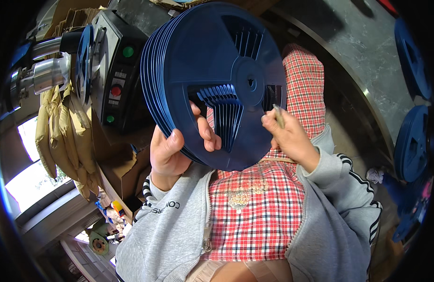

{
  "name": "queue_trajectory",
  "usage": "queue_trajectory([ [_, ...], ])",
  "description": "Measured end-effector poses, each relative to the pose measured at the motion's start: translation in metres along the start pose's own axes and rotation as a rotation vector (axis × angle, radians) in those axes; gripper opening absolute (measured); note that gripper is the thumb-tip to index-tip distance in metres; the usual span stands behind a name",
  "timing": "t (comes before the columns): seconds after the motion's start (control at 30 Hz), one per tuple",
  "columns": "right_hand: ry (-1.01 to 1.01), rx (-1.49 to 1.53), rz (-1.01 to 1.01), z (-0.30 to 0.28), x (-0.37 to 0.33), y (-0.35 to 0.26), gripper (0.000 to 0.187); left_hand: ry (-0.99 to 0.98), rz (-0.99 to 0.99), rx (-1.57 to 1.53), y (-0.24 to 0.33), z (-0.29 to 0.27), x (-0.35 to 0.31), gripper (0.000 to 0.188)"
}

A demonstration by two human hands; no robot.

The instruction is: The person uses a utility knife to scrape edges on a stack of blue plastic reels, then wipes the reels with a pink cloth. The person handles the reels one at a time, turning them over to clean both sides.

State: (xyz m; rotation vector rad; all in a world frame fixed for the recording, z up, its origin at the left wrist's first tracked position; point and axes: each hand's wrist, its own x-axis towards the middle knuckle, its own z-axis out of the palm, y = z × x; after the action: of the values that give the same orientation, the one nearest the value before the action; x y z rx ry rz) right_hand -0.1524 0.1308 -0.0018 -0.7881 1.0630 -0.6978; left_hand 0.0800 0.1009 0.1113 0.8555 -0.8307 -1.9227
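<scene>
Fingers of left hand hook through stacked blue reels' slot.

A grey speckled stone floor fills the upper right, crossed by a curved metal strip. At left stands a dark machine with green and red round buttons, above brown cardboard boxes. Bright daylight enters at lower left.

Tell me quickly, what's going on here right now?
A seated person grips a stack of round blue plastic reels on edge with the left hand, fingers through a spoke opening. The right hand holds a small thin object at the front reel's face. A black machine with coloured buttons stands alongside.
</scene>
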Motion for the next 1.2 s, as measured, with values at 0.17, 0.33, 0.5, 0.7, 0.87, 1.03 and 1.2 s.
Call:
queue_trajectory([
  [0.17, -0.014, 0.001, -0.073, 0.015, 0.012, -0.018, 0.032, -0.058, 0.001, 0.005, 0.01, 0.017, -0.009, 0.056],
  [0.33, -0.018, 0.003, -0.136, 0.026, 0.049, 0.007, 0.038, 0.047, -0.054, 0.267, 0.01, 0.008, -0.01, 0.066],
  [0.5, -0.05, 0.103, -0.129, 0.033, 0.047, 0.022, 0.042, -0.031, -0.06, 0.204, 0.014, -0.002, -0.01, 0.07],
  [0.7, -0.054, 0.051, -0.028, 0.032, 0.042, 0.007, 0.034, -0.122, -0.079, 0.121, 0.018, -0.012, -0.004, 0.059],
  [0.87, -0.027, 0.197, -0.13, 0.019, 0.04, 0.004, 0.026, -0.101, -0.103, 0.175, 0.015, 0.009, 0.008, 0.064],
  [1.03, 0.235, 0.166, -0.234, -0.039, 0.001, -0.001, 0.024, -0.22, -0.165, 0.141, 0.02, 0.046, 0.046, 0.061],
  [1.2, 0.418, 0.128, -0.234, -0.105, -0.059, 0.001, 0.024, -0.244, -0.116, 0.217, 0.009, 0.113, 0.082, 0.069],
])
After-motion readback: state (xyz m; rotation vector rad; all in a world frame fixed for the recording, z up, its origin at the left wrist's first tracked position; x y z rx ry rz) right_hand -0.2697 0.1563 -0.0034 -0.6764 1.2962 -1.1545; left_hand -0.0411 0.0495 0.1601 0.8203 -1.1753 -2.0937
